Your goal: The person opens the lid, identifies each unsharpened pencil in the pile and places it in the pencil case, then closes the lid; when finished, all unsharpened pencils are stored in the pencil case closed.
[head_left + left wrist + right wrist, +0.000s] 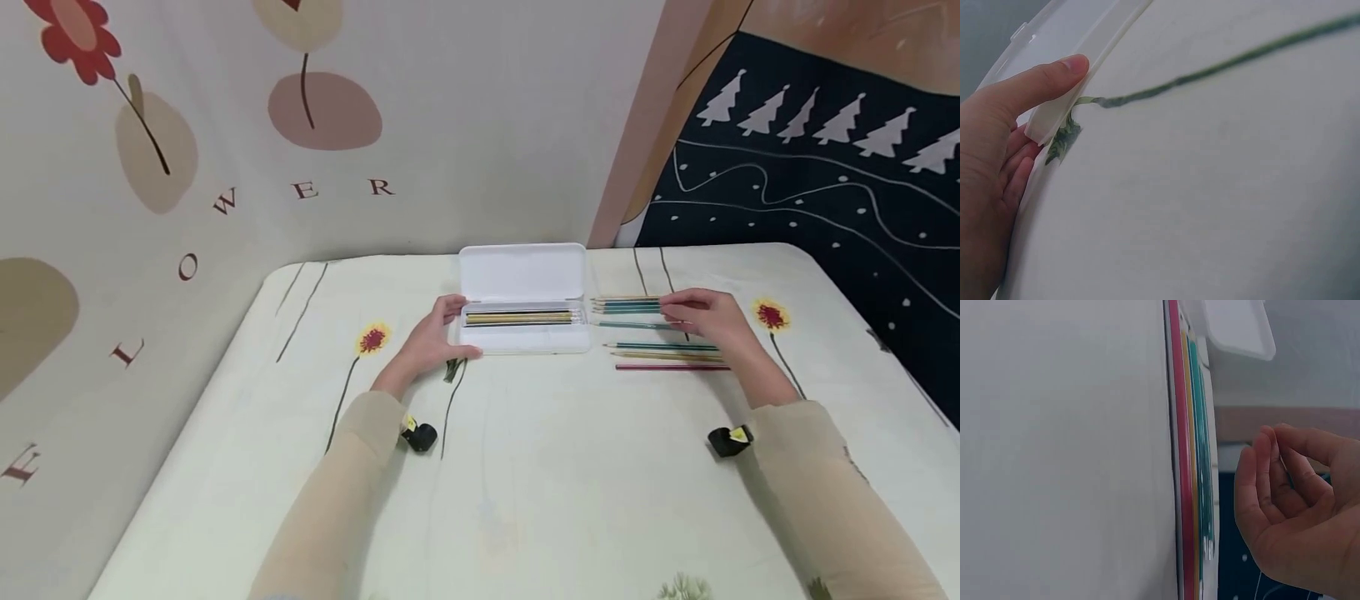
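A white pencil case (525, 340) lies with its lid (522, 272) raised at the back and several dark and gold pencils (521, 318) inside. My left hand (432, 337) holds the case's left end; in the left wrist view the thumb rests over the rim and the other fingers are partly hidden behind it. Right of the case, my right hand (705, 315) hovers at the teal pencils (626, 307), covering part of them. In the right wrist view, its fingers (1263, 469) bend loosely toward the thumb, with nothing visible between them.
Nearer the front lie another teal pencil (660, 346), a gold pencil (660, 357) and a red pencil (667, 367). A pale cloth with printed flowers (525, 467) covers the surface. A patterned curtain (480, 125) hangs behind, with a dark tree-print cloth (810, 183) at right.
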Demonstrator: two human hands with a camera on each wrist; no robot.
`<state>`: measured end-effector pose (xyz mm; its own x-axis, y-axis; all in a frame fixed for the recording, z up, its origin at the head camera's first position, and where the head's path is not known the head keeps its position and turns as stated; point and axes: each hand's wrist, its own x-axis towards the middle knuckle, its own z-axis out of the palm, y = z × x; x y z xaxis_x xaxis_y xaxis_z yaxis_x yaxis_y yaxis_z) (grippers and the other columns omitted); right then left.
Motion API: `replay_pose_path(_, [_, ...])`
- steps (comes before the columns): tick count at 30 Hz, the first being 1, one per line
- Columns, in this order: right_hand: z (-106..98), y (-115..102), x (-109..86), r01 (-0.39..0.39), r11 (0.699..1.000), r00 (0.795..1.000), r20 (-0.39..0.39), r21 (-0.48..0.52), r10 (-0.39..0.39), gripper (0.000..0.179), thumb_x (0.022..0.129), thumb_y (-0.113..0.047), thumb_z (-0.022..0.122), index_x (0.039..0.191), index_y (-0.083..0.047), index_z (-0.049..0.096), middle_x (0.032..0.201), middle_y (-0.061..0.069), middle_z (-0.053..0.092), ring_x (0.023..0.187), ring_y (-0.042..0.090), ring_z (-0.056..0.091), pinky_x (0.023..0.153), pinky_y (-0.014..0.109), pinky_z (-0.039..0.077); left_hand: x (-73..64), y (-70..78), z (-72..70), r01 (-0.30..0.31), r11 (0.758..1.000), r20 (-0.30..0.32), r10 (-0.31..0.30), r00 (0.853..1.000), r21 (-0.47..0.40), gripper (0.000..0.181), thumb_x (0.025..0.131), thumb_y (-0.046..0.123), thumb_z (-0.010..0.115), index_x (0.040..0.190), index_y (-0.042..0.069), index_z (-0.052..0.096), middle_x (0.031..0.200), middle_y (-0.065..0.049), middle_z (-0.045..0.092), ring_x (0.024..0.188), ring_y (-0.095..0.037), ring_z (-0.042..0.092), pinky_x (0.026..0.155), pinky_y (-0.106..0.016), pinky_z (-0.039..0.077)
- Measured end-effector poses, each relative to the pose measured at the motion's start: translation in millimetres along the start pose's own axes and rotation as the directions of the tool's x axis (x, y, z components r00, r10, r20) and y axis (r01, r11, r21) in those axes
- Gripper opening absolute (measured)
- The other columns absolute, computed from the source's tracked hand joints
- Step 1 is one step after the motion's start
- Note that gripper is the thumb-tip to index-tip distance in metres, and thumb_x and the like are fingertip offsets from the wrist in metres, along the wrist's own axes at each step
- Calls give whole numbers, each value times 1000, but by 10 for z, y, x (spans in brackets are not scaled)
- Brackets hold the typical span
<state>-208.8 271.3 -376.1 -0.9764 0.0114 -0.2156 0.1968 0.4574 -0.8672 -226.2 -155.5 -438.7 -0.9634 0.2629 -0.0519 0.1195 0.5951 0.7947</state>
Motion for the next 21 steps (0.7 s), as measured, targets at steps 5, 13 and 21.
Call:
replay_pose_path(5, [-249,187,-106,-12,1000,1000,-18,24,13,51,97,-34,63,136,-1,55,102,-21,57,85,-11,63,78,7,56,-13,3,6,0,1000,2,0,1000,4,97,75,33,88,150,17,29,157,-7,40,146,-26,39,125,-39,31])
replay_pose_path(13, [-649,448,-279,0,998,1000,-9,-66,0,47,98,-38,62,132,-5,58,105,-27,51,85,-17,57,76,4,53,-11,11,-5,-11,1000,-2,11,1000,11,97,75,34,88,150,17,28,158,-7,39,146,-27,39,125,-39,31])
replay_pose_path(21, [-900,683,-412,-66,984,993,83,-167,80,36,97,-42,62,122,-16,64,90,-38,55,84,-11,54,73,7,50,-28,-2,1,9,1000,0,-9,1000,3,96,75,34,88,149,19,29,157,-6,39,146,-26,39,125,-40,30])
